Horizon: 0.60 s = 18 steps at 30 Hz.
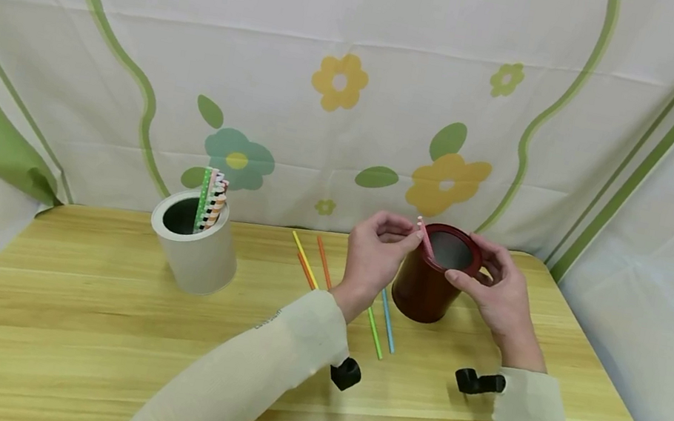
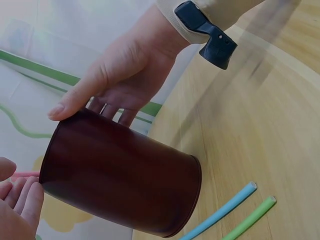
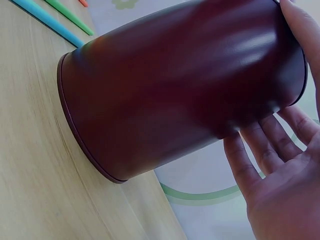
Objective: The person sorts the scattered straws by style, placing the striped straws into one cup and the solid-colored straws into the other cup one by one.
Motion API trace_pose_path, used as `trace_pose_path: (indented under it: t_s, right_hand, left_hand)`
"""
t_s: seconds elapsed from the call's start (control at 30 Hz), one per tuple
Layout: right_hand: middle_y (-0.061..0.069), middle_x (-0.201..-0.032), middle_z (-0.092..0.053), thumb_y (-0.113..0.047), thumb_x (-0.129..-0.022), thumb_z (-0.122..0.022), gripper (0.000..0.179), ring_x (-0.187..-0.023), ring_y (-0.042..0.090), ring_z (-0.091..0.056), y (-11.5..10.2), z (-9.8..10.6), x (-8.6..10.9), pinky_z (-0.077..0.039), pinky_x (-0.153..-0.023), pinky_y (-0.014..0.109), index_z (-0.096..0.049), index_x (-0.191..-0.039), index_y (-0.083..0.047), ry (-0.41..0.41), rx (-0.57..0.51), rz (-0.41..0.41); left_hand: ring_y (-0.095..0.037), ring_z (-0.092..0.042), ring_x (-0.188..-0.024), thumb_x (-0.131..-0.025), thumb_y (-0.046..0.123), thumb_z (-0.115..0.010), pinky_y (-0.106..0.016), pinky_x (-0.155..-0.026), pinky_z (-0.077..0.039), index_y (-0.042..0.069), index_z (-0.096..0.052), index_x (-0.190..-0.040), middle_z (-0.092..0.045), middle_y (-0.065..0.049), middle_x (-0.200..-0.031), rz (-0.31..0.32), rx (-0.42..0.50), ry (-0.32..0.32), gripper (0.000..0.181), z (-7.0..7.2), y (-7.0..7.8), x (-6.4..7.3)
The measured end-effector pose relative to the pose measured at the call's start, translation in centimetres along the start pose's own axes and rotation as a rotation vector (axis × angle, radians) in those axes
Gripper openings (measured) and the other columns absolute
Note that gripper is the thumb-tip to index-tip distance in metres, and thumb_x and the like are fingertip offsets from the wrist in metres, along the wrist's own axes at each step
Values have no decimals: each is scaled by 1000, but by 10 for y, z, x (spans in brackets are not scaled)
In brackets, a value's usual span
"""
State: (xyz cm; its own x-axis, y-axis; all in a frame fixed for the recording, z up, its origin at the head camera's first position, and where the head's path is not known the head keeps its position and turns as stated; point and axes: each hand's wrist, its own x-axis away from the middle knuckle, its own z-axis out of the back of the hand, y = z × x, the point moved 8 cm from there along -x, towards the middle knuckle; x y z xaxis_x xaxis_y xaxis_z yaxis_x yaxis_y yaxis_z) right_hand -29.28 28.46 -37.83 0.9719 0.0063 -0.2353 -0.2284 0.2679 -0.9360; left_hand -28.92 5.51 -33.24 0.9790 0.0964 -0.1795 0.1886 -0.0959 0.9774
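My left hand point(image 1: 377, 251) pinches a pink straw point(image 1: 426, 243) at the left rim of a dark red cylindrical holder point(image 1: 427, 294). The straw's lower part slants into the holder's mouth, its pale tip just above my fingers. In the left wrist view, a short stretch of the pink straw point(image 2: 25, 174) shows between my fingers and the rim. My right hand point(image 1: 501, 296) holds the holder from the right, thumb at the near rim and fingers round the far side. In the right wrist view, those fingers point(image 3: 262, 150) lie against its wall. The holder stands upright on the table.
A white cylindrical holder point(image 1: 202, 262) with several patterned straws point(image 1: 209, 203) stands at the left. Yellow point(image 1: 304, 257), orange point(image 1: 323, 257), green point(image 1: 374, 334) and blue straws point(image 1: 387, 325) lie on the wooden table point(image 1: 83, 346). A floral curtain point(image 1: 265, 77) hangs behind.
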Motion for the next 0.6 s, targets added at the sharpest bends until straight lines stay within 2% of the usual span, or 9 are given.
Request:
trace_pose_path:
  t_s: [0.2,0.4,0.5,0.6]
  right_hand:
    - [-14,-144,-56,-12,-96,-83,71,-126,2,-58,0,0,0,-52,-98,6,-50,-159,-11,-3,-9,1]
    - [-15,-144,-56,-12,-96,-83,71,-126,2,-57,0,0,0,-52,-98,6,-50,-158,-11,-1,-10,2]
    - [-15,-143,-56,-12,-95,-84,71,-126,2,-58,0,0,0,-52,-99,6,-50,-158,-11,2,-6,4]
    - [-16,-143,-56,-11,-95,-84,71,-126,2,-58,0,0,0,-52,-99,6,-51,-158,-11,5,-13,6]
  left_hand:
    - [-14,-77,-87,-94,7,-83,-25,-84,-66,1,-77,-104,-79,-13,-102,-1,6,2,13,1,0,1]
    - [-11,-74,-83,-94,7,-83,-29,-85,-67,2,-77,-103,-79,-12,-99,38,61,-10,12,5,0,2]
    - [-15,-76,-85,-95,7,-83,-36,-90,-68,1,-78,-103,-80,-12,-98,61,94,-14,11,10,-1,3]
    - [-18,-78,-86,-96,7,-82,-38,-92,-68,0,-78,-105,-80,-13,-98,72,104,-2,12,19,-3,2]
